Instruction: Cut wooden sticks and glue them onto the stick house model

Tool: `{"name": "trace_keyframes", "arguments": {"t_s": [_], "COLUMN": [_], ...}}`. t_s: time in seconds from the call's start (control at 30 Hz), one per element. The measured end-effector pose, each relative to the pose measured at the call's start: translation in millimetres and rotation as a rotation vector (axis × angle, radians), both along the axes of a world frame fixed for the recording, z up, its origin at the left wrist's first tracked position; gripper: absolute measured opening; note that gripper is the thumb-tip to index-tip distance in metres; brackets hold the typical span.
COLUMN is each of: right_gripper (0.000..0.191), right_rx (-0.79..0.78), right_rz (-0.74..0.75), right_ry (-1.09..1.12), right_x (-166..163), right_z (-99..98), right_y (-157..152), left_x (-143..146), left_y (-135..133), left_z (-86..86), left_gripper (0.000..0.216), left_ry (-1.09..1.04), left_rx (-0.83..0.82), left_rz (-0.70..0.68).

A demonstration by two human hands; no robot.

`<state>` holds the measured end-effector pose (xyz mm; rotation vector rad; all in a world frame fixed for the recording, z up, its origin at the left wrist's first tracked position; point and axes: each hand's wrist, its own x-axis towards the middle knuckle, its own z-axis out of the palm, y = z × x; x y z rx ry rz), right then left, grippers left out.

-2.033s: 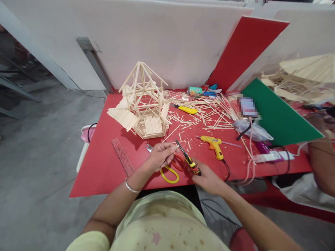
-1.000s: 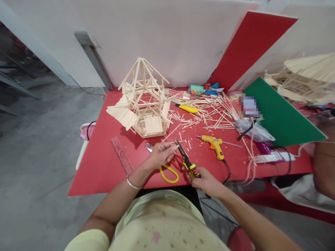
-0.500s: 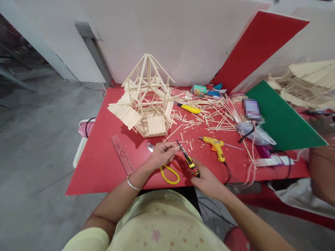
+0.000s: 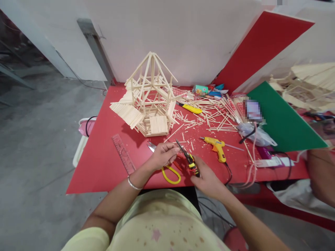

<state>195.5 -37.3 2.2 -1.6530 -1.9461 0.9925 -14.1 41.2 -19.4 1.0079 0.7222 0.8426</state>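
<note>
My right hand (image 4: 208, 176) is wrapped round a pair of pliers (image 4: 192, 164) with yellow and black handles, their dark narrow jaws pointing up and left. Close to the jaws, my left hand (image 4: 165, 155) is closed in a pinch. What its fingertips hold, if anything, is too small to make out. Beneath the left hand lie scissors (image 4: 171, 175) with a yellow and a red handle loop, partly hidden by the hand. Beyond both hands stands a model pavilion (image 4: 153, 101) of thin wooden sticks, with an open pointed roof frame and slatted panels.
On the red tabletop (image 4: 91, 174) are a clear ruler (image 4: 123, 153), a yellow glue gun (image 4: 216, 146) with its cord, a yellow utility knife (image 4: 192, 108) and scattered wooden sticks (image 4: 222, 118). A green board (image 4: 282, 122) leans at right, near another person's arm (image 4: 320, 174).
The view has shifted slightly, so the model and tools sit a little further right. In my right hand the pliers have tilted slightly; my left hand keeps its pinch by the jaws.
</note>
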Motion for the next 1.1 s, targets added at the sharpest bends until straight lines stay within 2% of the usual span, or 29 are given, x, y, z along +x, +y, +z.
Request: {"name": "trace_keyframes", "arguments": {"t_s": [0.23, 0.43, 0.57, 0.7, 0.93, 1.1], "right_gripper": [0.053, 0.05, 0.057, 0.055, 0.059, 0.056], "right_rx": [0.016, 0.109, 0.153, 0.099, 0.11, 0.038], "right_rz": [-0.023, -0.048, -0.02, -0.046, -0.04, -0.059], "right_ry": [-0.148, -0.248, -0.203, -0.161, -0.159, -0.173], "right_x": [3.9, 14.1, 13.2, 10.6, 9.6, 7.3], "right_z": [-5.8, -9.3, -3.6, -2.5, -5.6, -3.4], "right_y": [0.8, 4.9, 7.7, 8.9, 10.2, 9.8], "left_x": [2.1, 3.9, 3.9, 5.6, 8.6, 7.8], "left_y": [-3.5, -3.2, -2.0, -2.2, -2.8, -4.0], "left_z": [3.0, 2.0, -2.9, -5.8, -9.7, -7.4], "left_gripper": [0.043, 0.043, 0.043, 0.044, 0.041, 0.042], "left_ry": [0.005, -0.025, 0.06, 0.108, 0.115, 0.156], "left_rx": [-0.035, -0.071, 0.011, 0.052, 0.096, 0.14], "left_rz": [-0.008, -0.052, 0.056, 0.136, 0.186, 0.173]}}
